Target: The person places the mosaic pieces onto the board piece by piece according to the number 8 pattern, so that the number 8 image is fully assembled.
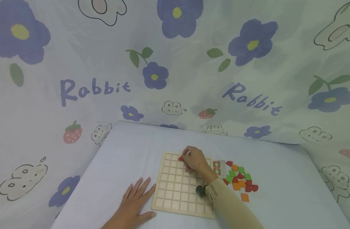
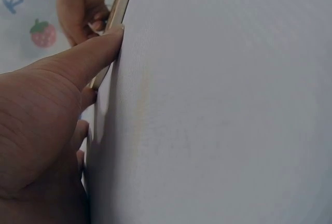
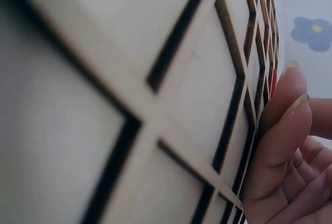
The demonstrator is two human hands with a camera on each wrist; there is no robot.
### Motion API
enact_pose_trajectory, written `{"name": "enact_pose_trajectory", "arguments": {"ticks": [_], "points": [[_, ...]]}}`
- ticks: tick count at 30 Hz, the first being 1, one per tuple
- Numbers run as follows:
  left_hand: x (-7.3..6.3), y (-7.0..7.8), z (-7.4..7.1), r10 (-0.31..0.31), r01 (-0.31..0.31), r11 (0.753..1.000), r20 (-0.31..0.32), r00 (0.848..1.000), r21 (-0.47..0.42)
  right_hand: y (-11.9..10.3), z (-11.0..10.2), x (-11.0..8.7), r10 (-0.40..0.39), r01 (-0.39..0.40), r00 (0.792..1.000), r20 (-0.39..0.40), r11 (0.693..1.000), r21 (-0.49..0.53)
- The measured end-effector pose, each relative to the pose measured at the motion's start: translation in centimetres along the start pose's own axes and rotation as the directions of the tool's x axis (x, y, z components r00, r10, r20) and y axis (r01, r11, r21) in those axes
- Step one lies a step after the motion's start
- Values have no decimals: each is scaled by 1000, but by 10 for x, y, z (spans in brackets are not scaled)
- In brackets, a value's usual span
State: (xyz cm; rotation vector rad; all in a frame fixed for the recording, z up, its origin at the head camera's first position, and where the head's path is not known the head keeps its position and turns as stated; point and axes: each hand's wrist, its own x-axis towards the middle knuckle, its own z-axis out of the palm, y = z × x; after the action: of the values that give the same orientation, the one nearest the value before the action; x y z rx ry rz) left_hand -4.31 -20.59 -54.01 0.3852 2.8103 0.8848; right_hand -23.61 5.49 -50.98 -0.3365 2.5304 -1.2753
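A square wooden grid board (image 1: 159,190) lies on the table. At its far row, the curled fingers of my right hand (image 1: 195,159) pinch a small red quarter-round piece (image 1: 180,158). The right wrist view shows a sliver of the red piece (image 3: 274,81) just past the fingertips; the rest is hidden. My left hand (image 1: 134,200) lies spread flat on the table at the board's near left. In the left wrist view, its thumb (image 2: 98,53) touches the board's edge (image 2: 122,9).
Right of the board lie a small printed pattern card (image 1: 219,168) and a loose heap of red pieces (image 1: 240,176), green squares (image 1: 247,176) and orange squares (image 1: 245,197). A dark round thing (image 1: 201,190) sits at the right wrist. A printed cloth (image 1: 175,92) hangs behind the table.
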Motion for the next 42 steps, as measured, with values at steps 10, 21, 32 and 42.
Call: {"name": "enact_pose_trajectory", "arguments": {"ticks": [10,21,32,42], "points": [[2,3,-1,2,-2,1000,2,1000,6,6,-13,-11,-22,22,1000,-3,996,82],[2,2,-1,-33,33,999,18,999,12,11,-22,-30,9,-10,1000,10,998,66],[3,4,-3,-53,53,998,22,998,22,18,-32,-57,-51,52,997,-60,999,10],[5,6,-2,-56,56,998,30,998,31,24,-43,-85,-20,22,992,-121,1000,16]]}}
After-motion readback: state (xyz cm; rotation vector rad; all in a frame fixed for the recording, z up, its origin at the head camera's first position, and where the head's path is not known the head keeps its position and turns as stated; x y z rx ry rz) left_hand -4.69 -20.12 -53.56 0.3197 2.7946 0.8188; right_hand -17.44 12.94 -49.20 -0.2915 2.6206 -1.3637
